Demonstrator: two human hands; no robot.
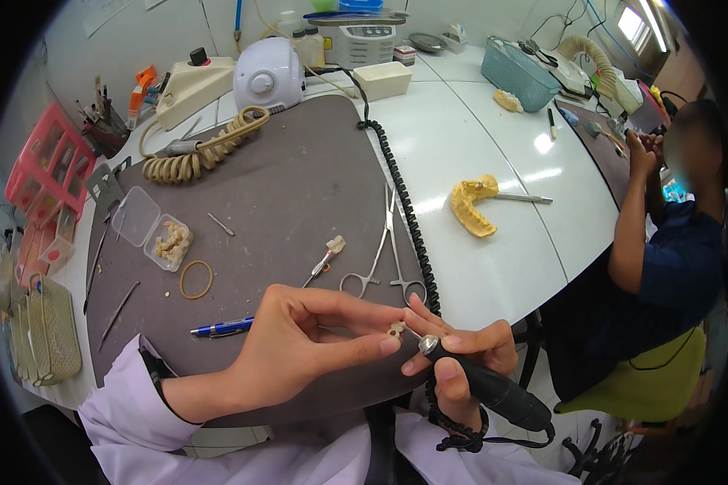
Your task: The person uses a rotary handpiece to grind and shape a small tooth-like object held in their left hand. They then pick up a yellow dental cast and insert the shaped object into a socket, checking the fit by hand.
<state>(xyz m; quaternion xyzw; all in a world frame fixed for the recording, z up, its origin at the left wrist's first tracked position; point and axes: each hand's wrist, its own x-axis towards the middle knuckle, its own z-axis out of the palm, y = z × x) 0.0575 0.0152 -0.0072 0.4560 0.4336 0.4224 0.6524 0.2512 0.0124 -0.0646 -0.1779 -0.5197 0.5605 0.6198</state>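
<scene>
I see left hand point(303, 335) pinching small pale dental piece point(395, 330); right hand point(479, 343) grips black handpiece point(505, 398), axis slanting near right to far left, bit point(413, 331) just right of piece; contact unclear.

I watch the left hand point(303, 335) pinch a small cream piece point(395, 331) while the right hand point(477, 347) holds a black handpiece point(501, 392), its thin tip point(413, 333) right at the piece. On my feed, a blue pen point(222, 327) lies beside the left hand, a steel clamp point(391, 224) on the grey mat point(299, 194), a yellow dental cast point(471, 208) on the white table point(542, 259).
</scene>
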